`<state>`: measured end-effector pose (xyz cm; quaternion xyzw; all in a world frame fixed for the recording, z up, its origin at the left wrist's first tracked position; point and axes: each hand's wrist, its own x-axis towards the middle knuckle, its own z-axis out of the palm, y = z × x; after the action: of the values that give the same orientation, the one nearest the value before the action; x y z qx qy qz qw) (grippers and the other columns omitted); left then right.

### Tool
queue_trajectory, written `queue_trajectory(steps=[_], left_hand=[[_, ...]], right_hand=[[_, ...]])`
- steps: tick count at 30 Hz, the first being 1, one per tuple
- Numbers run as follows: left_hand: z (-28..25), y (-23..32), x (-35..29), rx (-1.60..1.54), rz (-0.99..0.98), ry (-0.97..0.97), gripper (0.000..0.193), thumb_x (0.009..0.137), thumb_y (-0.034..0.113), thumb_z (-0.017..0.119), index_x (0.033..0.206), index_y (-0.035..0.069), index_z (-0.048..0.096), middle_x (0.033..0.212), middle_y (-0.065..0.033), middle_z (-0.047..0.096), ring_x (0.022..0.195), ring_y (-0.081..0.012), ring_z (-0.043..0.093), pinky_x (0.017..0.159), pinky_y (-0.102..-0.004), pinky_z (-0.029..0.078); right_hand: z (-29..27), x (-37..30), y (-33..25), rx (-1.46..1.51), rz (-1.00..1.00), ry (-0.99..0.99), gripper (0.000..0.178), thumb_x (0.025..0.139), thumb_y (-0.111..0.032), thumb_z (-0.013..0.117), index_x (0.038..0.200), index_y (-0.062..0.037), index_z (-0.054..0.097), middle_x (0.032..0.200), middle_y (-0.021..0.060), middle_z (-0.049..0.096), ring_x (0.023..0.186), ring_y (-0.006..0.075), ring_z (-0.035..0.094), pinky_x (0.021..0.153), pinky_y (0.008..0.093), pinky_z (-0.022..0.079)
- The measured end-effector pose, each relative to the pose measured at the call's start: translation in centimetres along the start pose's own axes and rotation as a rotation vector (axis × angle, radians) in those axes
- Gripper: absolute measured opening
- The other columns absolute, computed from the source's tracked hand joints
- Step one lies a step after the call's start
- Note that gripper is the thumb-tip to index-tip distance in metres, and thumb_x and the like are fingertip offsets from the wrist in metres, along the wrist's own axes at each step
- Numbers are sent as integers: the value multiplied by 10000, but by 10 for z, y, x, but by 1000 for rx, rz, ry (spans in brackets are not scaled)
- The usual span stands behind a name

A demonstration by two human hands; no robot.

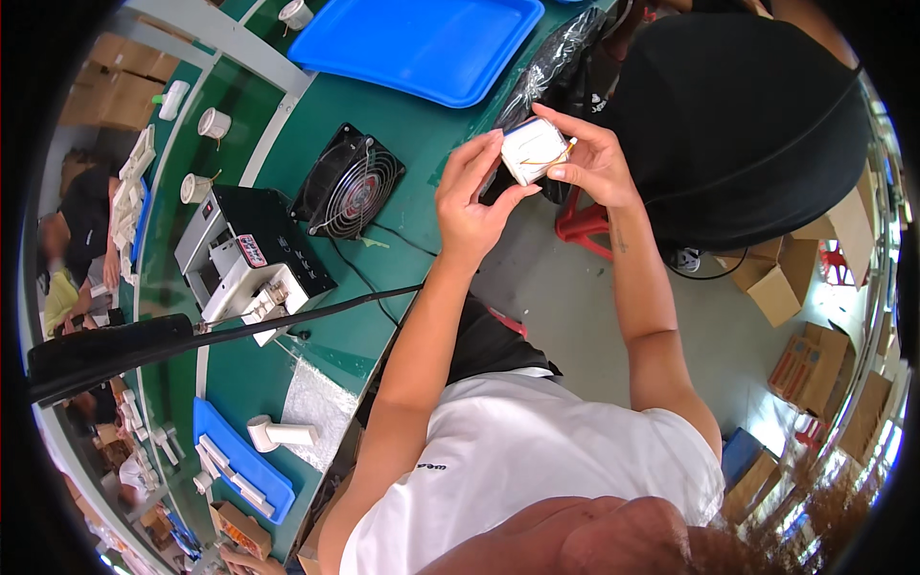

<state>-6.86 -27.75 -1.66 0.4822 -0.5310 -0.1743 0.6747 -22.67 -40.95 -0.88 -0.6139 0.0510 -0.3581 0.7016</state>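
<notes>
Both my hands are raised over the gap beside the bench, holding a small white block with thin orange-yellow wires (534,151) between them. It looks like a wired battery pack, though its exact kind is unclear. My left hand (467,196) grips its left side, fingertips at the upper edge and thumb below. Around the right side curves my right hand (596,163), its thumb on the face near the wires and a finger over the top edge.
On the green bench (383,105) stand a black fan (350,182), a black-and-white machine (251,254), a large blue tray (422,43) and a smaller blue tray (278,484) with white parts. A black cable (316,311) crosses nearby. A person in black (738,125) sits close on the right.
</notes>
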Motion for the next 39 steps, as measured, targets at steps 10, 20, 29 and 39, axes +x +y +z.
queue_trajectory(steps=[10,20,29,39], left_hand=[[-7,16,-11,71,-16,-62,735,687,64,904,1352,14,594,1394,-133,502,1258,-273,569,1027,-401,524],[-22,83,-81,-318,-251,79,839,910,652,576,1384,-32,466,1382,-183,515,1335,-290,479,1110,-409,358],[-65,166,-104,-151,113,184,600,768,301,735,1259,10,548,1279,-182,593,1217,-372,578,1081,-485,416],[-132,201,-153,-13,38,506,488,861,358,641,1172,-17,610,1192,-196,674,1102,-298,664,969,-386,509]], right_hand=[[6,-18,-10,63,186,19,748,790,-155,812,1440,40,498,1328,135,617,1216,201,582,1058,363,440],[133,-81,-8,-223,114,111,757,891,-469,615,1387,65,409,1352,165,495,1243,260,504,1048,398,398],[243,-92,-4,137,-141,158,917,783,-721,655,1242,53,477,1185,143,522,1079,226,562,904,382,478],[330,-80,7,81,-21,-65,1000,731,-794,685,1226,61,528,1128,94,577,1036,177,578,878,321,487]])
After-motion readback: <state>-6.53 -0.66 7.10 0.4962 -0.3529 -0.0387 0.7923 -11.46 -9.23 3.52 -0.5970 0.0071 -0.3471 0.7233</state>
